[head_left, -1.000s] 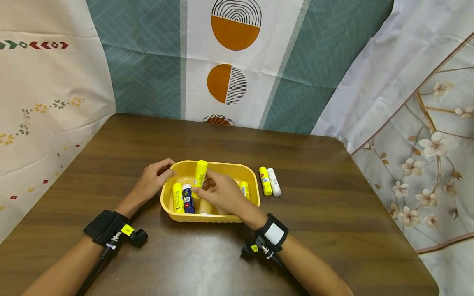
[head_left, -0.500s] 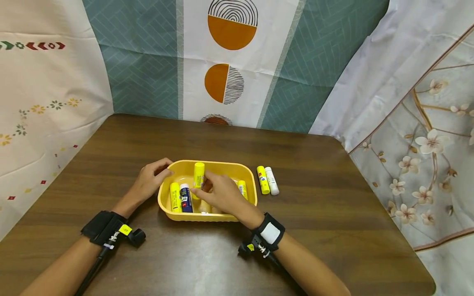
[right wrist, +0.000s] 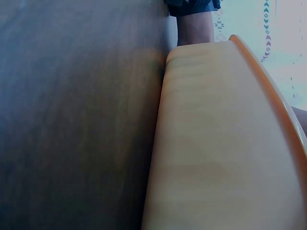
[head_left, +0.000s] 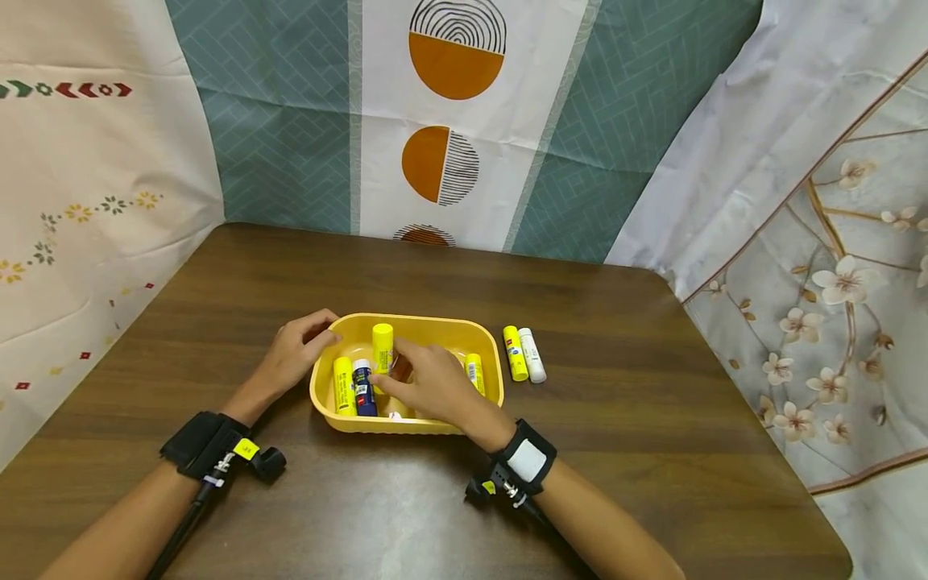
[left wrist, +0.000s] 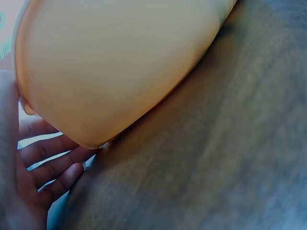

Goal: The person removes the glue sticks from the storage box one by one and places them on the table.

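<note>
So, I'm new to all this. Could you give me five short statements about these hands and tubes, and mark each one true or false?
1. The right hand pinches a yellow tube. True.
2. The dark blue tube is outside the tub. False: the dark blue tube is inside the tub, beside a second yellow tube.
3. A third yellow tube and a white tube lie side by side on the table. True.
4. The left hand holds the white tube. False: the left hand is at the tub's left end, touching it.
5. The person wears a black band on each wrist. True.
</note>
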Demonstrator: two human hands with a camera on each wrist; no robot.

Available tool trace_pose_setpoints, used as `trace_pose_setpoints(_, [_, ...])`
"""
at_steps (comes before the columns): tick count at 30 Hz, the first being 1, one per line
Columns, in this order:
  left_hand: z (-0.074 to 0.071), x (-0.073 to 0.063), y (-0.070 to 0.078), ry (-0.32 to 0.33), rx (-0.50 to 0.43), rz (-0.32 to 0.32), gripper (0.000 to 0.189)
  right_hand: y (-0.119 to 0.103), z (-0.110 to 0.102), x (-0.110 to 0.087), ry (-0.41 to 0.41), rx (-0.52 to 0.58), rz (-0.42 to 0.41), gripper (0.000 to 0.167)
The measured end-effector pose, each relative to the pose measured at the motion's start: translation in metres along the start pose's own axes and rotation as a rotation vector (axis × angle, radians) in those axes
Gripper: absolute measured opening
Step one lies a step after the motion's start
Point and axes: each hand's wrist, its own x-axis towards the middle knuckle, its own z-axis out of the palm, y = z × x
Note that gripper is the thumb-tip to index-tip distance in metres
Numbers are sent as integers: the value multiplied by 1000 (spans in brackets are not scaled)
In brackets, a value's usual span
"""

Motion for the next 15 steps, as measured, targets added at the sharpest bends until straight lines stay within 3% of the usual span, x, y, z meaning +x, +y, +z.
trace_pose_setpoints(15, [0, -1, 1, 2, 3, 7, 20, 1, -1, 2, 19, 24, 72, 30])
